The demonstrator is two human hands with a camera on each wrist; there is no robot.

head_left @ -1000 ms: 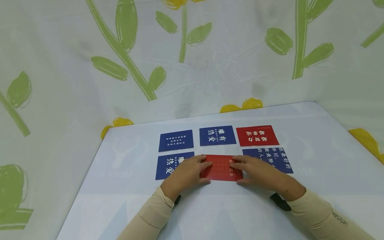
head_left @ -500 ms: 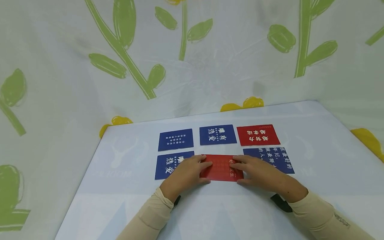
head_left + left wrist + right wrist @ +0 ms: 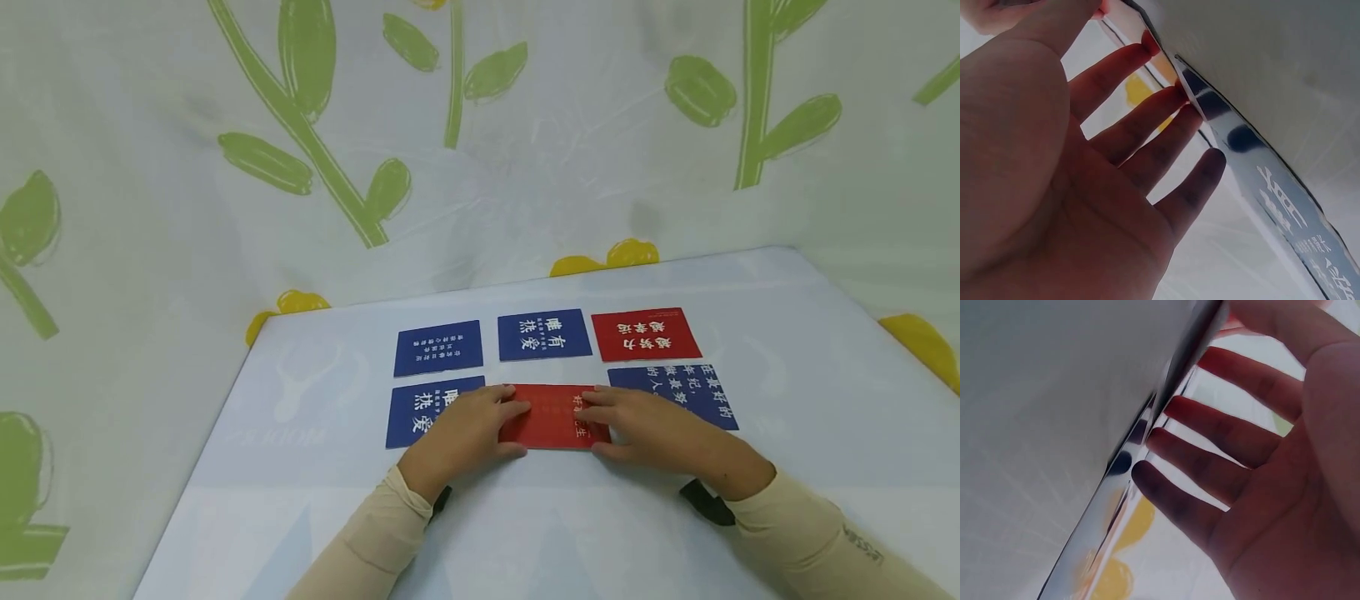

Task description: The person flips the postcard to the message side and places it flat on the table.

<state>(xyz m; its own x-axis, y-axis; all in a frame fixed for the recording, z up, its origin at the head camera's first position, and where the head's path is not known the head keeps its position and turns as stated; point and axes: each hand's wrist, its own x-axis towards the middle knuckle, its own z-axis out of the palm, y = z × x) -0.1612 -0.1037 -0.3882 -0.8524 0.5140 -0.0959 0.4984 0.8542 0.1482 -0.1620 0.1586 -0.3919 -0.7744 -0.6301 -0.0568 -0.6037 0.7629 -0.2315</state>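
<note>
A red card with pale writing near its right end lies flat on the white table, in the front row of cards. My left hand rests at its left end, fingertips on the top face and thumb by the near edge. At the opposite end my right hand lies the same way and covers part of the writing. Both wrist views show the fingers fairly straight, tips touching at the card's surface. Under the left wrist a blue card is partly covered. Another blue card sits partly behind the right hand.
Behind lie a blue card with small writing, a blue card with large characters and a red card. The white table ends at a flower-patterned curtain at the back.
Both hands stay at the ends of the red card with hardly any movement. The head view has shifted slightly, so the cards behind sit a little higher in it.
</note>
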